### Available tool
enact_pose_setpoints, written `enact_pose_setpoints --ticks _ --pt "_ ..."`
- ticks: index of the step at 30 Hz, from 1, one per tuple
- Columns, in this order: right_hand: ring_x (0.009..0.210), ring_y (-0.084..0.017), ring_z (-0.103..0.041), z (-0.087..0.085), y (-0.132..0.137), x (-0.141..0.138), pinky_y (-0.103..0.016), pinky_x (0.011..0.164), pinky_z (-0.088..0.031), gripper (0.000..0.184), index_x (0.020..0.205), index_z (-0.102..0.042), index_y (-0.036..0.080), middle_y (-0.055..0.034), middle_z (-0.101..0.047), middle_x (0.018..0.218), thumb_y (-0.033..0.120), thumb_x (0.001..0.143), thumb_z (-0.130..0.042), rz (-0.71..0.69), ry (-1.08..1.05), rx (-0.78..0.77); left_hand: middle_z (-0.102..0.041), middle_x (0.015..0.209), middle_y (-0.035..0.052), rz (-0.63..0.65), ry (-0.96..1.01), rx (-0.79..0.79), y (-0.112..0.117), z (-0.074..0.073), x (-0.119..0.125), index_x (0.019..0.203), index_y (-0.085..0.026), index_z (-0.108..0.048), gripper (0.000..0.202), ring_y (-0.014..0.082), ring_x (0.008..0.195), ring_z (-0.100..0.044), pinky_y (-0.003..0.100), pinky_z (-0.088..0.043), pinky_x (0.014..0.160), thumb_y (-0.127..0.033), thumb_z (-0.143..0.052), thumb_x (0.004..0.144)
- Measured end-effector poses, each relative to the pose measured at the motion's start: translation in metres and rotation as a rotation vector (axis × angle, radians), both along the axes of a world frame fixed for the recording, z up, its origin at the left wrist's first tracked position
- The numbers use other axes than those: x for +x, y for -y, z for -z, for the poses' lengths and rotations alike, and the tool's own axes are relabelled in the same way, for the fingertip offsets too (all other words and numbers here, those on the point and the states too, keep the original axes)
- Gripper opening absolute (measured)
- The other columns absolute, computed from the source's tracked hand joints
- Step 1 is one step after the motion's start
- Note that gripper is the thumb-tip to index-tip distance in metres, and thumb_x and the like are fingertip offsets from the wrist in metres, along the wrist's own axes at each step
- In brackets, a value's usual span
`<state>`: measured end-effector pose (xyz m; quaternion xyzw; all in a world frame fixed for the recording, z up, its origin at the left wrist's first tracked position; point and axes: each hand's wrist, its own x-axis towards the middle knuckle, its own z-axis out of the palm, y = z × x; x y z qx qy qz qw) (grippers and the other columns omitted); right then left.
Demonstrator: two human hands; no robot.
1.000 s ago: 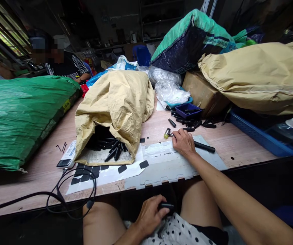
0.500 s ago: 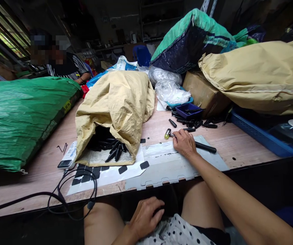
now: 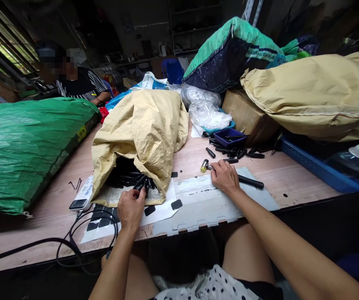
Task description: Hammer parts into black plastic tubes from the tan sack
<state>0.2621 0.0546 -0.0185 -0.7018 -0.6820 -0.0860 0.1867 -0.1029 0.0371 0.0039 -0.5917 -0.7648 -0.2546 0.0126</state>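
My left hand reaches to the open mouth of a tan sack on the table. Its fingers are pinched around one of the black cylindrical parts spilling from the sack. My right hand rests on a grey foam mat with its fingers closed on a small hammer, whose black handle points right. The hammer's yellow-tipped head sticks out to the left of the hand.
Green sack at left, phone and black cable near the front edge. More black parts and a blue tray lie behind the hammer. Sacks, a cardboard box and a blue crate crowd the right. A person sits at far left.
My left hand rose from my lap to the sack's mouth and closed on a black part. The right hand stayed on the hammer.
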Motion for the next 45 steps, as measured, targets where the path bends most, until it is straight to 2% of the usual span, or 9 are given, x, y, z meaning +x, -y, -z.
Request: enact_pose_setpoints --ticks 4,9,12,14,16,20,31,37,45 --pt "0.1 -0.025 -0.049 0.0 0.001 0.0 -0.036 0.082 -0.028 0.025 0.113 -0.07 0.021 -0.0094 -0.063 0.108 0.027 0.095 -0.054 -0.003 -0.006 0.002 -0.062 0.084 0.0077 0.043 -0.012 -0.038 0.008 0.005 -0.003 0.083 -0.019 -0.074 0.038 0.0266 0.083 -0.061 0.037 -0.047 0.076 -0.055 -0.062 0.088" --pt "0.1 -0.024 -0.049 -0.001 0.002 0.0 -0.036 0.083 -0.028 0.025 0.113 -0.07 0.022 -0.0089 -0.063 0.107 0.027 0.095 -0.053 -0.002 0.001 0.002 -0.066 0.087 0.0052 0.0 0.114 0.352 0.035 -0.004 0.007 0.096 -0.018 -0.069 0.035 0.0217 0.077 -0.058 0.036 -0.048 0.081 -0.052 -0.061 0.094" --pt "0.1 -0.024 -0.049 -0.001 0.001 -0.001 -0.036 0.082 -0.028 0.025 0.113 -0.07 0.021 -0.0091 -0.063 0.108 0.027 0.094 -0.054 -0.001 0.001 0.002 -0.068 0.09 0.004 0.314 0.203 0.382 0.052 -0.008 0.04 0.101 -0.02 -0.067 0.026 0.0204 0.08 -0.06 0.033 -0.049 0.079 -0.045 -0.065 0.095" --pt "0.1 -0.025 -0.049 0.0 0.001 -0.001 -0.036 0.082 -0.028 0.026 0.113 -0.07 0.021 -0.0094 -0.063 0.107 0.027 0.094 -0.054 0.001 -0.004 0.003 -0.069 0.092 0.0037 0.582 0.22 0.259 0.058 -0.007 0.07 0.102 -0.021 -0.067 0.019 0.021 0.086 -0.061 0.033 -0.048 0.081 -0.039 -0.066 0.096" --pt "0.1 -0.025 -0.049 0.0 0.001 0.0 -0.037 0.082 -0.028 0.025 0.112 -0.07 0.021 -0.0096 -0.063 0.107 0.027 0.094 -0.054 0.004 -0.005 0.003 -0.068 0.093 0.0039 0.703 0.198 0.123 0.057 -0.004 0.098 0.102 -0.022 -0.067 0.013 0.0226 0.09 -0.06 0.035 -0.048 0.084 -0.034 -0.067 0.096" --pt "0.1 -0.025 -0.049 0.0 0.0 0.0 -0.037 0.082 -0.029 0.025 0.111 -0.071 0.021 -0.0098 -0.063 0.107 0.027 0.095 -0.053 0.012 -0.003 -0.001 -0.066 0.097 0.0055 0.69 0.151 -0.048 0.045 0.004 0.127 0.102 -0.023 -0.069 0.011 0.0252 0.095 -0.057 0.039 -0.046 0.087 -0.027 -0.071 0.093" --pt "0.1 -0.024 -0.051 -0.003 0.001 0.005 -0.035 0.082 -0.032 0.029 0.12 -0.071 0.024 -0.0084 -0.065 0.108 0.027 0.097 -0.053 -0.041 -0.047 -0.051 -0.066 0.098 0.0031 0.688 0.294 -0.161 0.031 0.012 0.124 0.101 -0.024 -0.072 0.014 0.024 0.099 -0.055 0.038 -0.042 0.089 -0.027 -0.077 0.088" --pt "0.098 -0.022 -0.06 -0.034 0.013 0.008 -0.031 0.079 -0.043 0.036 0.129 -0.069 0.025 -0.0077 -0.067 0.108 0.027 0.101 -0.048 -0.094 -0.191 0.041 -0.065 0.094 0.0027 0.698 0.393 -0.16 0.029 0.015 0.121 0.099 -0.025 -0.076 0.017 0.0232 0.096 -0.057 0.039 -0.044 0.089 -0.027 -0.081 0.083" --pt "0.098 -0.018 -0.068 -0.057 0.074 -0.022 -0.029 0.088 -0.054 0.034 0.131 -0.066 0.028 -0.005 -0.071 0.107 0.029 0.104 -0.045 -0.47 -0.495 0.021 -0.066 0.09 0.0022 0.663 0.452 -0.185 0.027 0.013 0.123 0.095 -0.025 -0.08 0.017 0.0231 0.097 -0.057 0.038 -0.045 0.089 -0.025 -0.084 0.078"
